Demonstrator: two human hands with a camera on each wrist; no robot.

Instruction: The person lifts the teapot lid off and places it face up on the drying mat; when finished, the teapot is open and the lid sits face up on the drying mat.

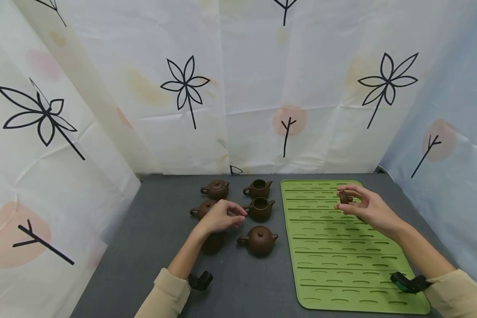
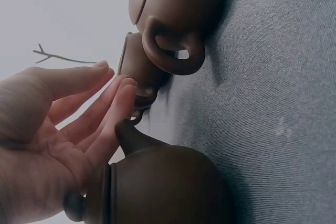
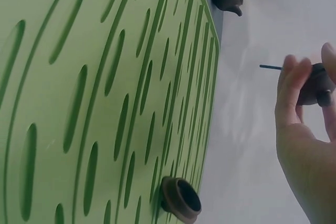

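My right hand (image 1: 367, 207) pinches a small brown teapot lid (image 1: 345, 198) between thumb and fingers, above the green ridged mat (image 1: 342, 269). In the right wrist view, a second lid (image 3: 181, 200) lies upturned on that mat. My left hand (image 1: 221, 216) hovers empty among the brown teapots, fingers loosely bent. Close to its fingertips stands an uncovered teapot (image 1: 260, 209); another uncovered teapot (image 1: 259, 189) is behind it. A lidded teapot (image 1: 261, 241) stands nearer me. Under the left hand and forearm, one teapot (image 1: 212, 244) is partly hidden; its knob and spout show in the left wrist view.
At the back left sits a lidded teapot (image 1: 216, 190), with another teapot (image 1: 200, 209) just in front, partly covered by my left hand. The dark grey tabletop (image 1: 151, 247) meets patterned white curtains (image 1: 254, 88) at the back and sides.
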